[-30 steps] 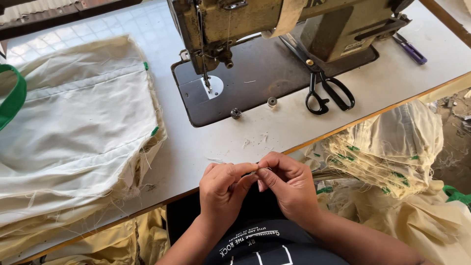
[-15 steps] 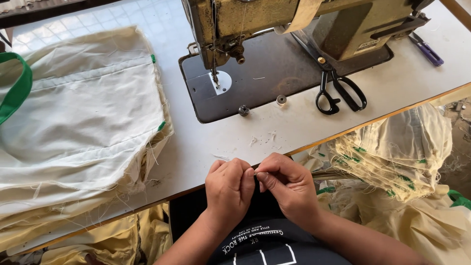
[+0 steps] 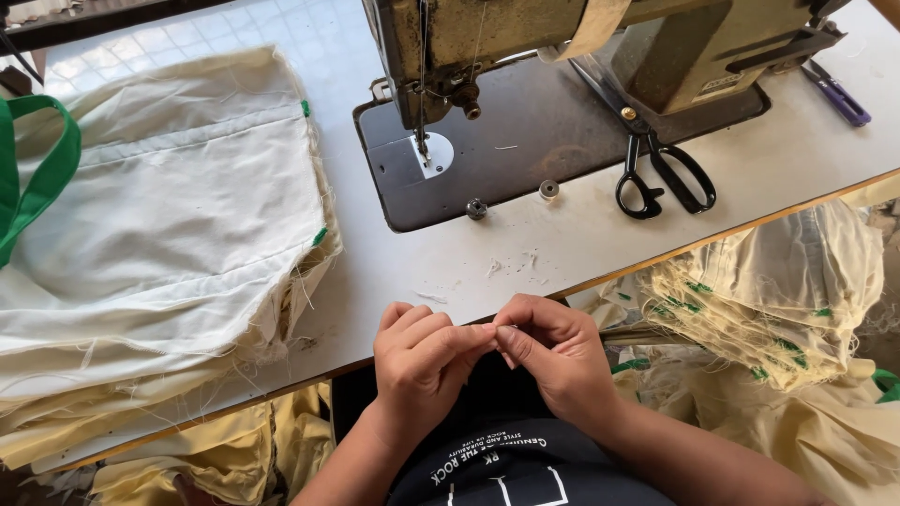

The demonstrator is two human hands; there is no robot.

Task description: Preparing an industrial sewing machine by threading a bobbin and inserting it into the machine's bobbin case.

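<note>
**A:** What are your hands doing at this moment?

**B:** I am holding my left hand (image 3: 422,361) and my right hand (image 3: 553,361) together at the near edge of the table (image 3: 581,234), fingertips pinching against each other. Something very fine, probably a thread, is sitting between them, but it is too thin for me to be sure.

**A:** Has anything been changing?

**B:** Over the last second my hands have been staying pressed together in the same spot; only my head has been shifting slightly. I am judging this as slow, fiddly fingertip work.

**A:** What is lying around them?

**B:** The sewing machine (image 3: 525,37) is standing well beyond my hands, with black scissors (image 3: 661,173) beside it. A stack of cream fabric (image 3: 159,244) with a green strap (image 3: 42,178) is lying to my left, apart from my hands.
</note>
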